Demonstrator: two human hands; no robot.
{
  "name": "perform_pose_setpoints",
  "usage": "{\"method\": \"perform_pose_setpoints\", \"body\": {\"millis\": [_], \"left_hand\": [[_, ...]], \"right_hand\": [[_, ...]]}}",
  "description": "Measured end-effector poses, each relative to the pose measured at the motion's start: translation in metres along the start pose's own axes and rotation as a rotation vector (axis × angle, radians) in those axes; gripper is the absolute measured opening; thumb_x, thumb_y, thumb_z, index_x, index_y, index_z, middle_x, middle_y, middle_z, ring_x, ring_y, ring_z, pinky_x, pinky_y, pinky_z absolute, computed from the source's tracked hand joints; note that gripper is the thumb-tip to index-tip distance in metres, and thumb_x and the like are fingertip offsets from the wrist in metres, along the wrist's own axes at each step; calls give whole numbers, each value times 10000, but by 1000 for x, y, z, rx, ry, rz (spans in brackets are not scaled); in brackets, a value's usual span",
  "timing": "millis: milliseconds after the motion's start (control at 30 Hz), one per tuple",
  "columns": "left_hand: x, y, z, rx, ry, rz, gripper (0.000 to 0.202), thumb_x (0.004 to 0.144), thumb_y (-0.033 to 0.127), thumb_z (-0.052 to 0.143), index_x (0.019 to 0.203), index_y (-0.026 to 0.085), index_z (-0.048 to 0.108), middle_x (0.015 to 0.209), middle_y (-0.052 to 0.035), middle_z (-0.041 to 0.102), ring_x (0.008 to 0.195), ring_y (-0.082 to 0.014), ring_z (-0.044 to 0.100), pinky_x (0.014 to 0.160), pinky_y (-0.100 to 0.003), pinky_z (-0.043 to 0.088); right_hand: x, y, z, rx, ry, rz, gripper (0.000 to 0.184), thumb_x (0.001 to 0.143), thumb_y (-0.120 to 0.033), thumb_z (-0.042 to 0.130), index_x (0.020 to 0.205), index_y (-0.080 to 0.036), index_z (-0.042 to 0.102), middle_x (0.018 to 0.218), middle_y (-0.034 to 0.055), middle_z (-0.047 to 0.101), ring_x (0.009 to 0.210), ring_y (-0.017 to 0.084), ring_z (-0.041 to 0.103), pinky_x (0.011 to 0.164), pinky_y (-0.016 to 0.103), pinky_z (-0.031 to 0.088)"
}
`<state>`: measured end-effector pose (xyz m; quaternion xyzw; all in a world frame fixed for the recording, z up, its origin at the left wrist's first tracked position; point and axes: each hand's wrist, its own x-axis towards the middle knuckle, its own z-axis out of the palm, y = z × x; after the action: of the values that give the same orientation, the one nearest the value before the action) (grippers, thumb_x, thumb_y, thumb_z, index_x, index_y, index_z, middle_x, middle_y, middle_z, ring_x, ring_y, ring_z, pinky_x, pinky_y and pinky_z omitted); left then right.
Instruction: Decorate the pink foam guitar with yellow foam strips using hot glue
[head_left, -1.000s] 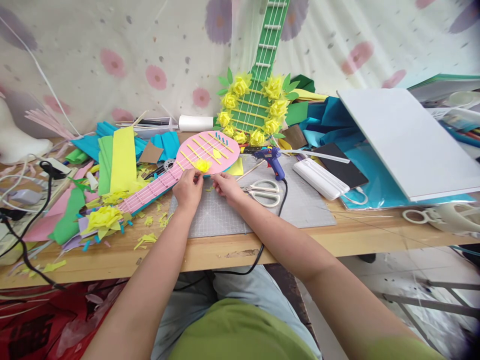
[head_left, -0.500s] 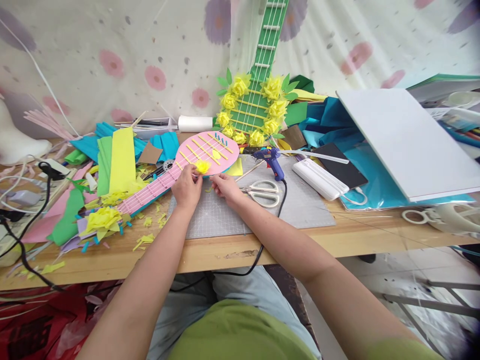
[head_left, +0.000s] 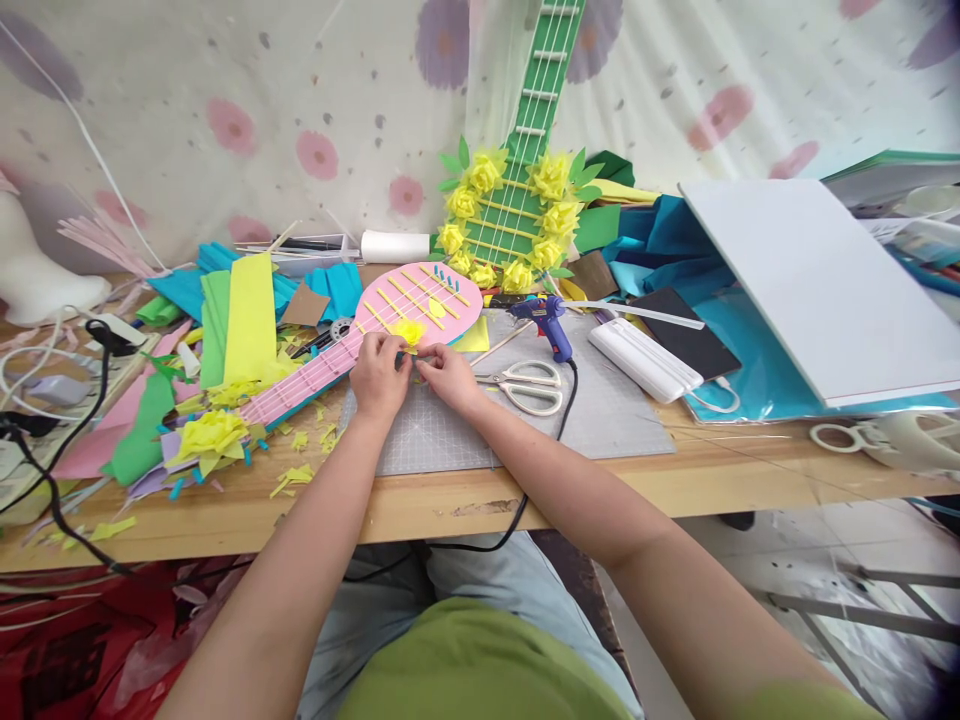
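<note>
A pink paper guitar (head_left: pixel 442 300) with yellow strips lies slanted on the wooden table (head_left: pixel 450 505). A small yellow paper flower (head_left: pixel 409 331) sits on its lower edge. My left hand (head_left: pixel 380 375) pinches at the guitar's rim just under that flower. My right hand (head_left: pixel 446 377) meets it fingertip to fingertip, fingers pinched on the same spot. Both hands rest over the grey cutting mat (head_left: pixel 600 420). What lies between the fingertips is too small to make out.
White scissors (head_left: pixel 525 385) and a blue glue gun (head_left: pixel 547 320) lie right of my hands. A green guitar with yellow flowers (head_left: pixel 510 225) leans on the curtain. Paper strips (head_left: pixel 244 315), a loose yellow flower (head_left: pixel 206 435), a white board (head_left: pixel 817 280) and cables (head_left: pixel 45 480) surround them.
My right hand has slid left until its fingertips touch my left hand's under the yellow flower. The view has shifted slightly.
</note>
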<state>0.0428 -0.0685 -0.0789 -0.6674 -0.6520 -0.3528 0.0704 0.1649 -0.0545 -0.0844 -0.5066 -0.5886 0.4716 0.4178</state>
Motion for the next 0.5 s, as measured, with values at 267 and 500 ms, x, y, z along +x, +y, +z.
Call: {"method": "perform_pose_setpoints", "body": {"millis": [267, 500], "left_hand": [[-1, -2, -2, -24, 25, 17, 109, 774, 163, 557, 782, 211, 654, 889, -59, 553, 866, -187, 552, 641, -274, 393], [-3, -5, -4, -46, 38, 32, 99, 772, 165, 577, 758, 202, 667, 854, -49, 559, 793, -169, 554, 633, -274, 385]], "right_hand": [[3, -10, 3, 220, -94, 183, 254, 832, -271, 522, 601, -166, 543, 475, -55, 542, 355, 35, 394, 388, 177, 264], [4, -25, 0, 372, -100, 369, 208, 799, -172, 538, 594, -137, 551, 435, -56, 518, 323, 23, 366, 321, 162, 193]]}}
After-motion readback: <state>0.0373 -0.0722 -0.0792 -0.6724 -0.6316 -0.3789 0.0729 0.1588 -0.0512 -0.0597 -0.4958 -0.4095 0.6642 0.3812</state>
